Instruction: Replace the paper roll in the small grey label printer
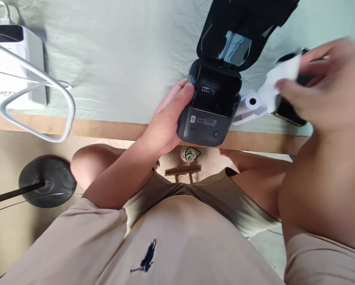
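A dark grey label printer [208,122] is gripped along its left side by my left hand [168,114], thumb on the upper corner. Its hinged lid [239,35] stands wide open, and no roll shows in the black bay. My right hand [332,83], blurred by motion, pinches a white paper roll [287,75] between thumb and fingers. Between the printer and that hand lies a small white roll [251,102] with a dark core hole, beside a white strip. Behind the right hand is a dark phone-like object [290,111], partly hidden.
On the left of the cloth-covered table [112,59] stands a white power bank [35,71], with a looped white cable [70,114] hanging past the wooden edge [115,126]. Below are a round black stand base [55,178] and a bottle [189,154] between my legs.
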Demonstrator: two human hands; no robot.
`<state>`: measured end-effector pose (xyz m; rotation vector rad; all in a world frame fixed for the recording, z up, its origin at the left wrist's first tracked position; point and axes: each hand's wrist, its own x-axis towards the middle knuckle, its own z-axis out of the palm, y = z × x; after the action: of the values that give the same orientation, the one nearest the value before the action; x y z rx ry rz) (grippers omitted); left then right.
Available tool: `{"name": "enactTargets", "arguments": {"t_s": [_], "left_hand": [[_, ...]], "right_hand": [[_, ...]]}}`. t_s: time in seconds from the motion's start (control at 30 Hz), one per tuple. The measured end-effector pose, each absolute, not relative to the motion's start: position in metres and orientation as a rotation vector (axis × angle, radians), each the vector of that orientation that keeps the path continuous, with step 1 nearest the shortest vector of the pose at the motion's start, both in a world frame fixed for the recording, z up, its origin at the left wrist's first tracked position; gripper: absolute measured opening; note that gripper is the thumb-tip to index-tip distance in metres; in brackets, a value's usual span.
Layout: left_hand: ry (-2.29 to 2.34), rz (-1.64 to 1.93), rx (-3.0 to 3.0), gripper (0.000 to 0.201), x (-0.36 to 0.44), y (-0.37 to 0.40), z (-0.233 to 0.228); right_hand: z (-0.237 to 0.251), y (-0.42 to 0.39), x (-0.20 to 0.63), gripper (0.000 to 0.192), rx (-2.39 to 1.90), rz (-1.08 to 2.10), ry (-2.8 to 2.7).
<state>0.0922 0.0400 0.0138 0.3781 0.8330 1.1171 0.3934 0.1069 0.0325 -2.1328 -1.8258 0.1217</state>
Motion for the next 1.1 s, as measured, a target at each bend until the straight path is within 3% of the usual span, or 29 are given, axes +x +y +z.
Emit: {"name": "enactTargets", "arguments": {"t_s": [0.1,0.2,0.27,0.37,0.47,0.57,0.7,0.8,0.93,1.1], "left_hand": [[0.825,1.165,0.408,0.036,0.094,0.037,0.014],[0.775,1.170,0.505,0.032,0.094,0.038,0.012],[0.741,1.153,0.526,0.026,0.092,0.040,0.009],[0.735,1.142,0.511,0.023,0.090,0.044,0.006],[0.740,1.130,0.550,0.026,0.090,0.045,0.007],[0.746,1.124,0.588,0.029,0.090,0.046,0.009],[0.805,1.088,0.598,0.027,0.089,0.049,0.005],[0.775,1.089,0.636,0.025,0.089,0.049,0.002],[0.744,1.122,0.666,0.021,0.090,0.047,0.003],[0.798,1.107,0.657,0.035,0.089,0.046,0.006]], "right_hand": [[0.018,0.120,0.390,0.041,-2.298,0.142,-1.734],[0.024,0.103,0.383,0.031,-1.990,-0.165,-1.701],[0.029,0.082,0.374,0.039,-1.725,-0.243,-1.771],[0.027,0.053,0.355,0.049,-1.525,-0.104,-2.102],[0.015,0.044,0.340,0.042,-1.583,-0.118,-2.233],[0.007,0.050,0.341,0.039,-1.452,-0.034,-2.237],[0.021,0.057,0.340,0.064,-1.110,0.037,-2.072],[0.040,0.052,0.322,0.056,-1.074,0.090,-1.868],[0.054,0.050,0.300,0.042,-1.168,-0.036,-2.065],[0.049,0.069,0.300,0.062,-1.142,-0.143,-2.362]]}}
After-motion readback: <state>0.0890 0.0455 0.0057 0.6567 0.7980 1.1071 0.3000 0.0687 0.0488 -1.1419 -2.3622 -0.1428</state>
